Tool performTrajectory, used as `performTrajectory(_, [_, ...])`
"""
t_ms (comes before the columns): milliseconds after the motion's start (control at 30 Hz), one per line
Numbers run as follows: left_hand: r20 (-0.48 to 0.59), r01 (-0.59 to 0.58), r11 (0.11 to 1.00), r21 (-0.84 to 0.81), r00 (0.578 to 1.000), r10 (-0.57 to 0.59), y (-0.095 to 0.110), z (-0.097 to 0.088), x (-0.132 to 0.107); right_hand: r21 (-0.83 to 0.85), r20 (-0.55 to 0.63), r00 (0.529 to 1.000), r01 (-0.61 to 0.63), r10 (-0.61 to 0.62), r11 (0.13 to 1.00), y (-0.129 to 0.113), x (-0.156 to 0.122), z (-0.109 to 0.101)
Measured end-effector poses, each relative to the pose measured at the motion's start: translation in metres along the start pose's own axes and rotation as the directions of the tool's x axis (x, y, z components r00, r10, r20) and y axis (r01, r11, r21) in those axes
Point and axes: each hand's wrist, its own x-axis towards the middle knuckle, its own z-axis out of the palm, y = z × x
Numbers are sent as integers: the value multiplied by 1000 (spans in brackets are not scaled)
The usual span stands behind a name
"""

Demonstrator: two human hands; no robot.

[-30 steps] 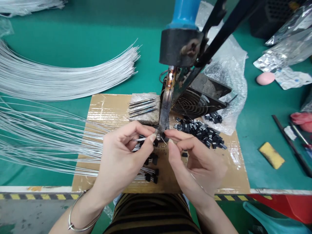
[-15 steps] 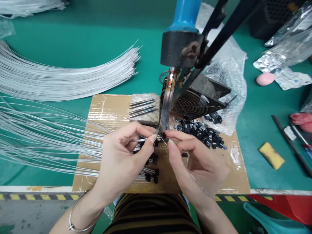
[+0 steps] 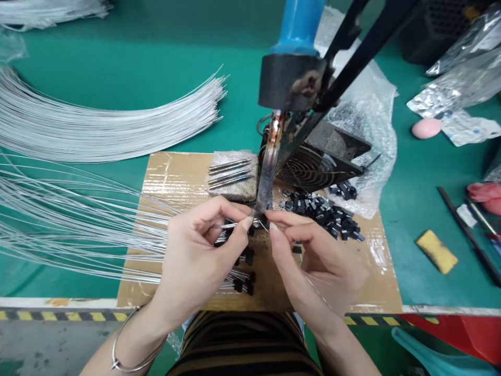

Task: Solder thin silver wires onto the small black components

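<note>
A soldering iron [image 3: 268,167] with a blue handle is clamped in a black stand [image 3: 344,68], its tip pointing down between my hands. My left hand [image 3: 198,261] pinches a thin grey wire [image 3: 230,225] between thumb and forefinger, its end right at the iron's tip. My right hand [image 3: 317,256] is closed on a strand of solder wire [image 3: 264,225], whose free end reaches the tip from the right; more of it runs across the palm. The joint is mostly hidden by fingertips. Wires with black connectors [image 3: 247,256] lie below my left hand.
Loose black connectors [image 3: 324,214] are heaped on the cardboard [image 3: 376,271], in front of a small fan [image 3: 313,164]. Metal rods [image 3: 229,173] rest on a block behind my left hand. Grey wire bundles [image 3: 117,133] spread leftward. A yellow sponge [image 3: 436,251] lies at right.
Both hands hold nearly the same place at the iron's tip. The visible solder strand between them has shifted slightly in angle.
</note>
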Motion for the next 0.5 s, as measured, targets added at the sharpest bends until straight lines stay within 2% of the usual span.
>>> performTrajectory(500, [-14,-8,1000,-2,1000,8,-1,-1,0,3,-4,1000,22,-22,1000,0,1,1])
